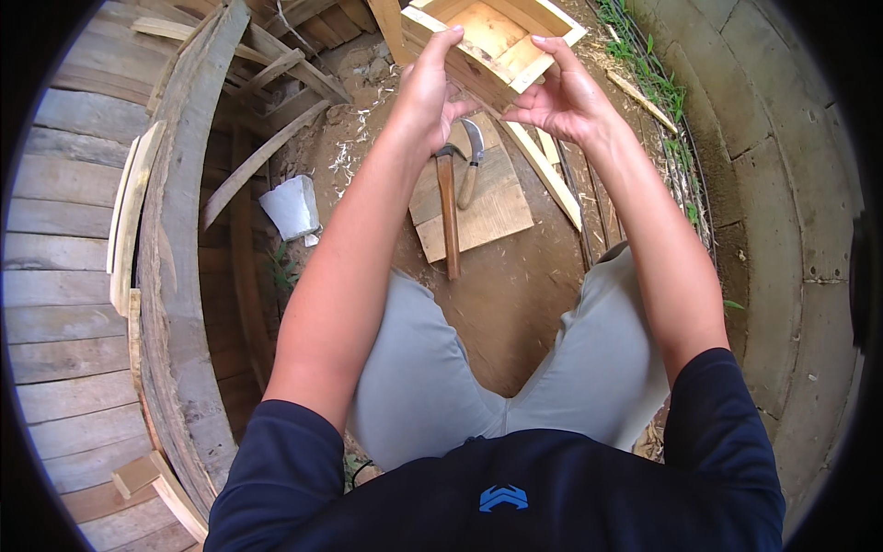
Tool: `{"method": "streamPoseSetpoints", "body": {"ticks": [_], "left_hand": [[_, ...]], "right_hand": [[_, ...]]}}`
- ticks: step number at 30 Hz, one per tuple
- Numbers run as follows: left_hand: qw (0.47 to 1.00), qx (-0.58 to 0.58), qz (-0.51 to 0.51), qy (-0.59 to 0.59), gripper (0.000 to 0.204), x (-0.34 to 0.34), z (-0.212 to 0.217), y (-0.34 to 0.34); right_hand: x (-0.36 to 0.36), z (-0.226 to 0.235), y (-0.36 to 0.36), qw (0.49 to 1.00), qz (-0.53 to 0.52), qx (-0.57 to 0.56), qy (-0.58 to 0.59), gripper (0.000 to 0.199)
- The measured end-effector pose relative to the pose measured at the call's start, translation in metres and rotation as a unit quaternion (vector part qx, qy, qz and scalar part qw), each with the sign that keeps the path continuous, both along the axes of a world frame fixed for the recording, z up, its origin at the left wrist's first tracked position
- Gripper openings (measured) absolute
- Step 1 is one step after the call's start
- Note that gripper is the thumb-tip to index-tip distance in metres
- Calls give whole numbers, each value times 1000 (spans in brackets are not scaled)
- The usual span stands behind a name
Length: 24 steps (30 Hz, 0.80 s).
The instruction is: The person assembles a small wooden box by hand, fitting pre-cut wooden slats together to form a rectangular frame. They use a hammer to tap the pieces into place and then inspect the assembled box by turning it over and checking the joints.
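Observation:
Both arms reach forward, holding up a wooden box [485, 66] made of pale boards, its open side toward me and its far end cut off by the upper edge. My left hand [430, 92] grips its near left corner, thumb over the rim. On the near right corner, my right hand [563, 97] has its thumb on the rim and fingers underneath. Below the box, a wooden board [501, 207] lies on the ground. Across it rest a hammer [448, 216] with a brown wooden handle and a curved-blade knife [472, 152] with a wooden grip.
To the left stands a plank platform [69, 317] with a thick weathered beam [179, 276] along its edge. A whitish block [291, 208] sits on the dirt near wood shavings. Loose wood strips [549, 179] lie right of the board. A grey block wall [782, 212] bounds the right side.

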State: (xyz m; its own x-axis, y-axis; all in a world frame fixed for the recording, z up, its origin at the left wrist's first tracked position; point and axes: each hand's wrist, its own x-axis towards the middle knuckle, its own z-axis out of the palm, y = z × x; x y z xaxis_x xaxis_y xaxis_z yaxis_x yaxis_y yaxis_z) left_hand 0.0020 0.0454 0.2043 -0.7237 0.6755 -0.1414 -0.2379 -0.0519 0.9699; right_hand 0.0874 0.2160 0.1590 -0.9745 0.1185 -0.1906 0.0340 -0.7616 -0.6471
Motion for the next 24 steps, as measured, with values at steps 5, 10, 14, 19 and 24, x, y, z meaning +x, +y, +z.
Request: {"method": "streamPoseSetpoints", "body": {"ticks": [5, 10, 14, 19, 24], "left_hand": [[1000, 2, 1, -30, 85, 1, 1, -2], [999, 8, 10, -42, 85, 1, -1, -2], [999, 14, 5, -34, 82, 2, 0, -3], [999, 16, 8, -33, 80, 4, 1, -3], [999, 34, -1, -38, 79, 3, -1, -1]], "right_hand": [[0, -1, 5, 1000, 24, 3, -19, 105], [1, -1, 1, 999, 32, 14, -9, 106], [2, 2, -1, 999, 34, 18, -14, 106], [4, 8, -7, 999, 8, 18, -34, 91], [5, 7, -8, 999, 1, -5, -36, 86]]}}
